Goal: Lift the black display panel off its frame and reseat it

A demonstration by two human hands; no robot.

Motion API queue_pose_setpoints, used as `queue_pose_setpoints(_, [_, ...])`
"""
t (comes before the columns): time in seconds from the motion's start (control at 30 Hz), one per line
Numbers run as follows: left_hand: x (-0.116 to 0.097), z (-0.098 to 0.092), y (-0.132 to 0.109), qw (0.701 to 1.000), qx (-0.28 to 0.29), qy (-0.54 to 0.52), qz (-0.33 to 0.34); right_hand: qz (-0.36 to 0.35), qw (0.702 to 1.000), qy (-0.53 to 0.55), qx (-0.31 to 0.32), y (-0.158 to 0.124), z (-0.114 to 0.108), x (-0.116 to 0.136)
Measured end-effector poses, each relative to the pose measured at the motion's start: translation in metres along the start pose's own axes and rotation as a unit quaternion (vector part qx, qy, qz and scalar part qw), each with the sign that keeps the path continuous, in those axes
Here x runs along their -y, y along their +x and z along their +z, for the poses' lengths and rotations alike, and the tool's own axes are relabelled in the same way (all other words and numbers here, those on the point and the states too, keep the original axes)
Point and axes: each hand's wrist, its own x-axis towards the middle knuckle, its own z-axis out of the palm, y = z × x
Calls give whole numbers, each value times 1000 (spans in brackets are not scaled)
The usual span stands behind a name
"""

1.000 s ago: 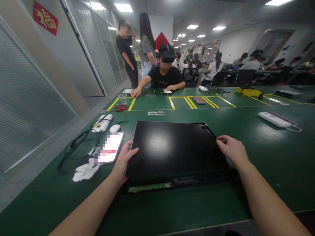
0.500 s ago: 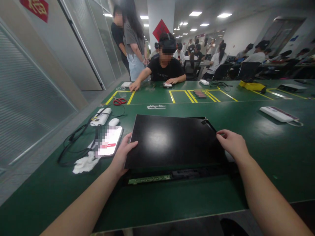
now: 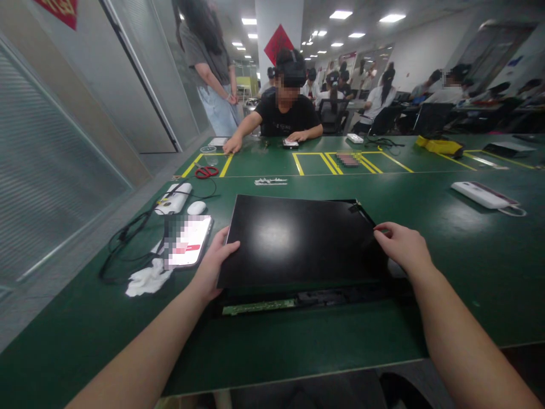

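A glossy black display panel [image 3: 306, 244] lies tilted over a dark frame [image 3: 340, 298], its near edge raised so the frame's lower strip shows. A narrow green circuit board [image 3: 259, 307] is visible in that strip. My left hand [image 3: 216, 264] grips the panel's left edge, thumb on top and fingers partly hidden behind and below. At the right edge, my right hand [image 3: 402, 245] pinches the panel's rim between thumb and forefinger. Whether that pinch also takes in the frame, I cannot tell.
Left of the panel lie a lit phone [image 3: 193, 241], a crumpled tissue [image 3: 149, 278], a white mouse-like case [image 3: 196, 208] and black cables [image 3: 123, 236]. Red-handled scissors [image 3: 207, 171] and small white strips [image 3: 271, 182] sit farther back. A white power bank [image 3: 485, 195] rests rightward. A co-worker [image 3: 289, 108] sits opposite.
My hands and the panel hold nearly the same pose. The whole view has shifted slightly. A standing person at the back left has moved out of sight behind another.
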Motion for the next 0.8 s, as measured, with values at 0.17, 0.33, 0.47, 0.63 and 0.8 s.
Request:
queue_pose_setpoints(0.17, [1, 0, 0, 1000, 2, -4, -2, 2, 1000, -15, 10, -1, -1, 1])
queue_pose_setpoints(0.33, [4, -2, 2, 1000, -2, -5, 8, 3, 1000, -13, 14, 0, -1, 1])
queue_pose_setpoints(0.47, [4, -1, 2, 1000, -2, -3, 10, -1, 1000, -6, 7, 0, -1, 1])
queue_pose_setpoints(0.63, [3, -1, 1, 1000, 0, -4, 12, 0, 1000, -5, 7, 0, -3, 0])
queue_pose_setpoints(0.8, [6, -3, 3, 1000, 5, -14, 19, 3, 1000, -8, 6, 0, -3, 0])
